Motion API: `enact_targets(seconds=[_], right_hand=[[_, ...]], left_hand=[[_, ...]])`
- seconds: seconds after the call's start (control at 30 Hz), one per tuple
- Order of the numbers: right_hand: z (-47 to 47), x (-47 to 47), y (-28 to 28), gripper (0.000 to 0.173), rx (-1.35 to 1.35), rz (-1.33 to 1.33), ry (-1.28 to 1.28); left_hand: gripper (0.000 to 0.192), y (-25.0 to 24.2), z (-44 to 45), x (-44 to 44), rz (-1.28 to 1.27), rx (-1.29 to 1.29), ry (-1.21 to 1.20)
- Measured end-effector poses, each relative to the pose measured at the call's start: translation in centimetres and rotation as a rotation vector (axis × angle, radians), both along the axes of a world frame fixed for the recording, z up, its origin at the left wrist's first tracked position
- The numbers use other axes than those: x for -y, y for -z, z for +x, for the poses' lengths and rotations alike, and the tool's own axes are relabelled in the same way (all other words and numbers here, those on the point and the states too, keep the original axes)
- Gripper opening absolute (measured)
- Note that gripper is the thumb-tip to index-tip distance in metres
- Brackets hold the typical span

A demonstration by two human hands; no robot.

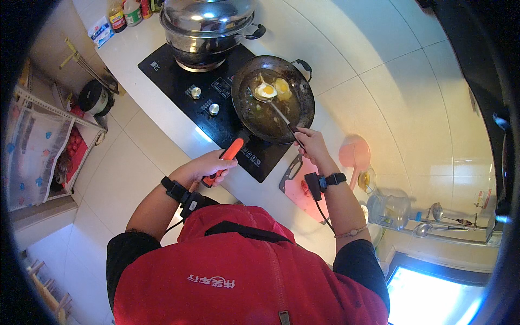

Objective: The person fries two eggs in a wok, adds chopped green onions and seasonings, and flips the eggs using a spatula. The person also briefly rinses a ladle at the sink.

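Note:
My left hand (214,167) grips the orange-and-black handle (233,149) of a dark wok (273,130). The wok sits at the right end of a black cooktop (162,75). Two eggs with yellow yolks lie in the shallow liquid inside it. My right hand (312,147) is closed around the dark handle of a metal ladle or spatula (280,113). Its head is under or against the left egg (266,90), the whiter one. Beside that lies the right egg (282,88), touching or nearly touching it. The utensil's head is mostly hidden by the egg.
A lidded steel pot (203,42) stands on the cooktop's far left. Right of my right hand are a pink cutting board (298,191) with red pieces and a pink scoop (354,152). Bottles (118,18) stand by the wall. Ladles (437,212) hang on a rail.

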State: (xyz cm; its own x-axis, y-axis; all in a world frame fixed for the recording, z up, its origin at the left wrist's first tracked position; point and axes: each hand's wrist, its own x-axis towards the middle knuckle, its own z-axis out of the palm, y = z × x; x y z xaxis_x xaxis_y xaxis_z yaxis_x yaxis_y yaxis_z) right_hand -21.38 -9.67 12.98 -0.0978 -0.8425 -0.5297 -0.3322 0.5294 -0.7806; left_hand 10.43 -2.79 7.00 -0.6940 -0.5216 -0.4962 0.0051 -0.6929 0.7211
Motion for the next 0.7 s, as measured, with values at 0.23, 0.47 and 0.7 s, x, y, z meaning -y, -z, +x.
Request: enact_targets(seconds=[0.23, 0.47, 0.7], right_hand=[[-1.4, -2.2, -3.1, 0.031, 0.04, 0.139, -0.098], [-4.2, -5.2, -6.3, 0.024, -0.072, 0.162, -0.103], [-5.9, -8.6, -6.3, 0.033, -0.546, -0.249, -0.301]], left_hand=[[0.022, -0.3, 0.1, 0.0, 0.043, 0.01, -0.014], [0.02, -0.6, -0.7, -0.7, 0.067, -0.04, -0.036], [0.025, 0.1, -2.1, -1.6, 0.094, -0.074, -0.07]])
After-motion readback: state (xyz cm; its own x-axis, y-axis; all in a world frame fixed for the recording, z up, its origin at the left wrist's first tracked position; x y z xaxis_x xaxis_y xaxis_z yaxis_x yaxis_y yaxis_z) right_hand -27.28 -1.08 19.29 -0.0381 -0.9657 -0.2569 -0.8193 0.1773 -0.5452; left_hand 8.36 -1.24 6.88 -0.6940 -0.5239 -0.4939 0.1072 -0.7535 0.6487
